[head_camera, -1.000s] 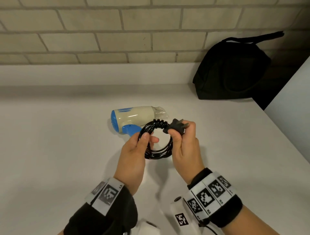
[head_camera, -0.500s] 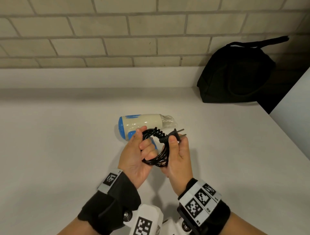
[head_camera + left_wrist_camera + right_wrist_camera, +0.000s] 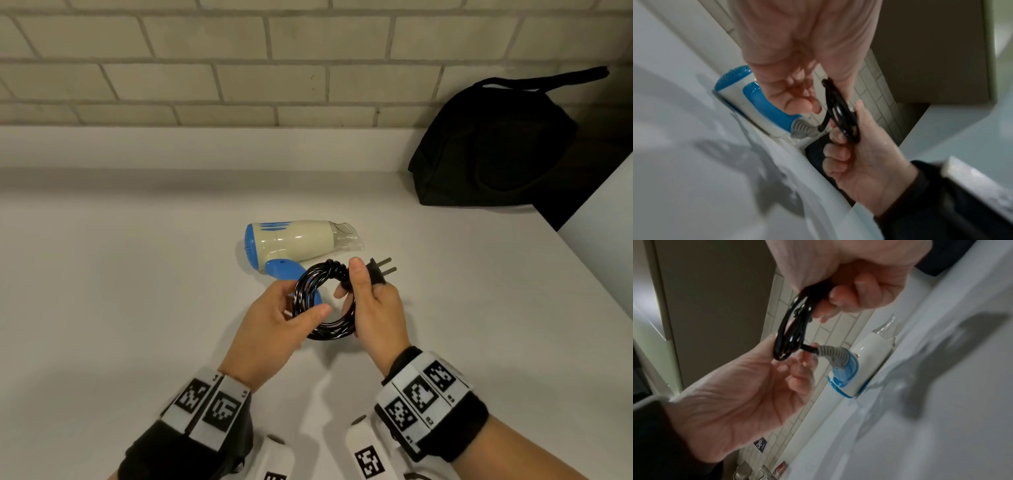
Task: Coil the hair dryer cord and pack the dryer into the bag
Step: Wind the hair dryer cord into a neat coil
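Note:
The cream and blue hair dryer (image 3: 294, 240) lies on its side on the white counter (image 3: 137, 308), nozzle pointing right. Its black cord (image 3: 318, 329) is wound into a small coil held just in front of the blue handle (image 3: 282, 270). My right hand (image 3: 356, 287) grips the coil's wrapped top beside the plug (image 3: 380, 272), whose prongs point right. My left hand (image 3: 301, 317) holds the coil's left side, thumb across the loops. A short length of cord (image 3: 807, 348) runs from the coil to the handle's grey strain relief (image 3: 830, 353). The black bag (image 3: 496, 147) sits at the back right.
A brick wall (image 3: 239, 68) with a low white ledge runs along the back of the counter. A white panel (image 3: 603, 233) stands at the right edge, with a dark gap beside the bag. The bag's strap (image 3: 548, 80) leans on the wall.
The coil has turned flatter toward me. My left fingers have come out of the loop and now hold its left side, while my right hand keeps hold at the plug end.

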### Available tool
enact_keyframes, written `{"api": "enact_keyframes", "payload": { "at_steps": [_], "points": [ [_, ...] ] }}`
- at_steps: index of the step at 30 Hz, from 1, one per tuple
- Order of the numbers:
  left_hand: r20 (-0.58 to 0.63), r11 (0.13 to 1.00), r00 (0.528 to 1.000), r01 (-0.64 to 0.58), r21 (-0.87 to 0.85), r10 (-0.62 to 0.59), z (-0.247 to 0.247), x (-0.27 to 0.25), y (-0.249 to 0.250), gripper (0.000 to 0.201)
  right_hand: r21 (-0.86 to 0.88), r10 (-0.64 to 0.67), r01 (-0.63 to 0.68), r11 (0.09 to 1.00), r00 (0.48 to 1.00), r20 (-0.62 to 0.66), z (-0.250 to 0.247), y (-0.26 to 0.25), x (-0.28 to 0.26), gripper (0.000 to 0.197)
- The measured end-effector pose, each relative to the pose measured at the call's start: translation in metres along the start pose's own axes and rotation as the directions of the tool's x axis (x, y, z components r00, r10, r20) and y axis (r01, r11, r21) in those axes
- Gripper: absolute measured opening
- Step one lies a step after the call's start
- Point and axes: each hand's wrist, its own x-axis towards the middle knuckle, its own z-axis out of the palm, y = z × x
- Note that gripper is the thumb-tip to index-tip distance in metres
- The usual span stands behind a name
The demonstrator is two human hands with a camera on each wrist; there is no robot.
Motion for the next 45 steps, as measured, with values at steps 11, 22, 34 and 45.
{"api": "enact_keyframes", "payload": {
  "at_steps": [11, 22, 34, 45],
  "points": [
    [-0.165, 0.991, 0.979, 0.13, 0.031, -0.123, -0.012, -0.001, -0.002, 0.021, 0.226, 0.003, -0.008, 0.974, 1.0, 0.019, 0.013, -0.005, -0.007, 0.045],
    [-0.031, 0.958, 0.994, 0.09, -0.274, -0.102, -0.001, -0.002, -0.004, 0.016, 0.203, 0.097, -0.085, 0.975, 0.994, -0.051, 0.017, -0.007, 0.003, 0.052],
    [0.117, 0.901, 0.896, 0.433, -0.018, -0.428, -0.034, 0.007, -0.035, 0.024, -0.142, 0.501, -0.498, 0.856, 0.727, 0.47, 0.01, 0.011, 0.006, 0.024],
    [-0.033, 0.982, 0.999, 0.012, 0.19, -0.006, -0.017, 0.017, -0.037, 0.027, -0.553, 0.285, 0.021, 0.833, 0.84, 0.462, -0.007, 0.003, -0.003, 0.065]
  ]
}}
